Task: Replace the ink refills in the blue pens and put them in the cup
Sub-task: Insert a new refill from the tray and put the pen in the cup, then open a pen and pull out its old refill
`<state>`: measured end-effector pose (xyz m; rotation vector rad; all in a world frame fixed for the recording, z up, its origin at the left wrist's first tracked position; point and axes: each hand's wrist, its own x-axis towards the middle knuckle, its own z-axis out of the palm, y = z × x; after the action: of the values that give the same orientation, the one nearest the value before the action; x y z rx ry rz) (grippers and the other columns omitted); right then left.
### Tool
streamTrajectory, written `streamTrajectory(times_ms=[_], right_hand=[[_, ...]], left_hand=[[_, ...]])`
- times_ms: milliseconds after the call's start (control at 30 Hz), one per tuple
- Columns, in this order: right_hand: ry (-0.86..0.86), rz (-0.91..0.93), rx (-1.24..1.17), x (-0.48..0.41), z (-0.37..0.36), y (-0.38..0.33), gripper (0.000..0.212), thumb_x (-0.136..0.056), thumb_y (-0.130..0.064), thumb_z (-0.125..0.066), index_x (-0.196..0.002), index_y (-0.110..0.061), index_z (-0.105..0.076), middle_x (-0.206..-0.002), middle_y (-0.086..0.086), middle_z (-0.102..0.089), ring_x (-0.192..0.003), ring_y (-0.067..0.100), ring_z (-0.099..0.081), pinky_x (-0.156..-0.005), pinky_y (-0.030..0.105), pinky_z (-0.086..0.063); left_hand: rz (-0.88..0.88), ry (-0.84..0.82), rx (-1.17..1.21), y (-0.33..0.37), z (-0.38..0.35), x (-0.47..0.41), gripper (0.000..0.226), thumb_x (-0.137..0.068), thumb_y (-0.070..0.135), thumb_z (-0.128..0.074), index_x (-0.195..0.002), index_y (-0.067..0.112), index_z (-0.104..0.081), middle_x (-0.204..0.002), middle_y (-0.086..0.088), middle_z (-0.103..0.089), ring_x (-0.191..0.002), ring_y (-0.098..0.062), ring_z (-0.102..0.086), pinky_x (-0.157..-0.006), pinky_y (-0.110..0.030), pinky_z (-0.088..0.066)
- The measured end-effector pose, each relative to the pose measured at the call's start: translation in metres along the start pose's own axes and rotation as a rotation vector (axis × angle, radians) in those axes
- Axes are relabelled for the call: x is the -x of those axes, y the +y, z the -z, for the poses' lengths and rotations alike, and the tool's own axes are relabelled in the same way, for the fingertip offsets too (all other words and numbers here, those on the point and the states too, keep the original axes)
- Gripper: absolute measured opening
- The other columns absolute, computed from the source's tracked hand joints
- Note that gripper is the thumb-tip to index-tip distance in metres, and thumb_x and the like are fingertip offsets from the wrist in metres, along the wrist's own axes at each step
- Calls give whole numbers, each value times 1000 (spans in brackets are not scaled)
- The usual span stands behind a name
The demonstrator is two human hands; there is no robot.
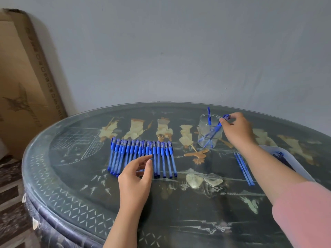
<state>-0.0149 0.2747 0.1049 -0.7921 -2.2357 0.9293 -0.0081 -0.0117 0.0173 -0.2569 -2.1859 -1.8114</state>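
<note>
Just at the cup [202, 119] rim, right fingers [234, 116] pinch a pen [218, 125]; left fingers [143, 159] hang apart over the pen row [162, 154].

Head-worn view, close, down onto table [75, 178]

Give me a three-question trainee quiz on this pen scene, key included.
1. True or false: the right hand holds a pen at the cup.
2. The left hand touches: A the cup, B the row of pens, C the held pen.
3. Fill in: the loose refills lie beside the ___ forearm.
Key: 1 true; 2 B; 3 right.
</note>
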Motion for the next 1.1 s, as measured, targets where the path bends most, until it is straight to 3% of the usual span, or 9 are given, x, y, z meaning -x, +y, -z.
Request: streamTrajectory(times_ms=[133,167,233,300,367,500,633,800,1100], right_hand=[[303,6,-193,37,-11,-1,20,-91,-21,-60,-102,-14,-45,-89,9,-57,-76,25,-54,-66,36,-43],[276,8,-198,52,-18,-2,16,-90,-19,-60,-98,-14,-47,-88,6,-57,-75,22,-54,-63,32,-41],[53,31,-111,82,-39,-4,9,-91,-23,-61,-92,-16,-56,-87,0,-62,-74,15,-58,-59,26,-40],[-212,62,2,107,-64,-5,13,-93,-29,-62,-94,-17,-66,-84,-6,-65,-75,9,-62,-63,22,-46],[-339,53,49,121,-84,-5,21,-92,-36,-63,-98,-17,-69,-81,-8,-66,-75,8,-63,-69,26,-53],[-269,81,245,126,-106,-7,31,-89,-48,-63,-100,-19,-70,-89,-5,-68,-81,15,-63,-73,32,-54],[-228,121,349,125,-112,-8,28,-95,-41,-55,-97,-16,-69,-91,-2,-67,-83,18,-59,-69,30,-49],[-216,101,378,123,-124,-5,28,-96,-36,-51,-87,-15,-68,-78,-1,-65,-71,17,-62,-64,31,-53],[-185,-4,308,123,-133,-6,23,-86,-32,-62,-74,-14,-69,-68,2,-64,-65,19,-63,-57,29,-54]], left_hand=[[-5,-6,-35,-2,0,-1,14,-92,19,-66,-101,25,-74,-92,17,-70,-87,8,-62,-71,-3,-45],[-8,-5,-39,-2,0,-1,14,-92,19,-65,-102,25,-74,-92,17,-69,-87,8,-62,-71,-2,-45],[-11,-3,-48,-2,-1,0,14,-92,19,-66,-102,24,-74,-92,18,-69,-86,8,-62,-71,-3,-45],[-21,-4,-59,-2,-1,0,14,-91,19,-66,-102,23,-75,-91,17,-69,-87,7,-62,-71,-3,-45],[-38,-5,-75,-2,-1,1,14,-91,18,-66,-101,23,-74,-90,17,-69,-88,7,-62,-71,-3,-45],[-48,1,-83,-1,-1,1,14,-91,18,-67,-101,21,-75,-88,17,-69,-88,8,-61,-70,-3,-45],[-43,-1,-75,-1,-1,1,13,-91,18,-66,-100,22,-74,-88,17,-69,-87,8,-61,-69,-3,-44],[-23,-11,-68,-2,-2,2,13,-91,19,-66,-99,23,-75,-86,15,-70,-85,5,-63,-69,-4,-45],[-9,-20,-60,-1,-2,2,12,-91,19,-67,-99,23,-75,-86,16,-70,-84,7,-63,-70,-4,-46]])
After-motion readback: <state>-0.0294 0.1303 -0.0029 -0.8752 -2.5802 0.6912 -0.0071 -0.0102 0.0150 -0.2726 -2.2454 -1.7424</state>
